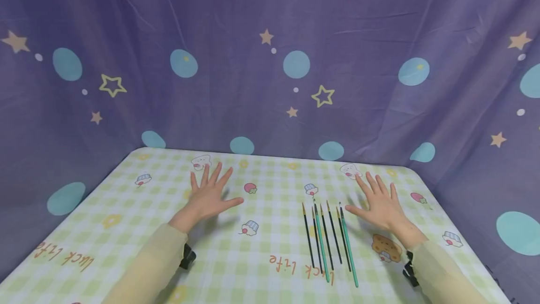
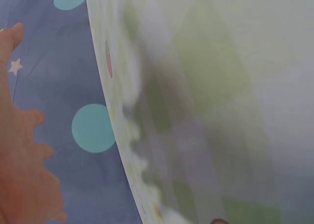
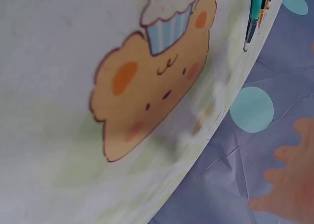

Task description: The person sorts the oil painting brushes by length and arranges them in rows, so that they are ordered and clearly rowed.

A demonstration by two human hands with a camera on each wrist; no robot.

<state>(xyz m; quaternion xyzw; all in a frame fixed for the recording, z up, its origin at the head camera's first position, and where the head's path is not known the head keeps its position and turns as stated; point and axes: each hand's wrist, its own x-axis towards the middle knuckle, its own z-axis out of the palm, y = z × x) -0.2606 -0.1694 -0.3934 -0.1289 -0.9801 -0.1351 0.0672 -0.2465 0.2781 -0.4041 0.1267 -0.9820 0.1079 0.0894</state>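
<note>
Several thin paintbrushes (image 1: 321, 238) lie side by side on the checked tablecloth, bristle ends pointing away from me. Most have black handles; two are longer with green handles (image 1: 349, 252). My right hand (image 1: 379, 205) hovers just right of them, palm down, fingers spread, holding nothing. Over the left half of the table my left hand (image 1: 207, 198) is likewise spread and holds nothing. In the left wrist view that hand (image 2: 24, 160) shows at the left edge, its shadow on the cloth. The right wrist view shows the right hand (image 3: 294, 180) at lower right and brush tips (image 3: 255, 13) at the top.
A green-and-white checked tablecloth (image 1: 139, 210) with printed cupcakes, strawberries and a bear (image 1: 386, 247) covers the table. Behind and beside it hangs a purple curtain (image 1: 236, 97) with stars and blue dots. Dark straps with small devices (image 1: 187, 256) sit at the wrists.
</note>
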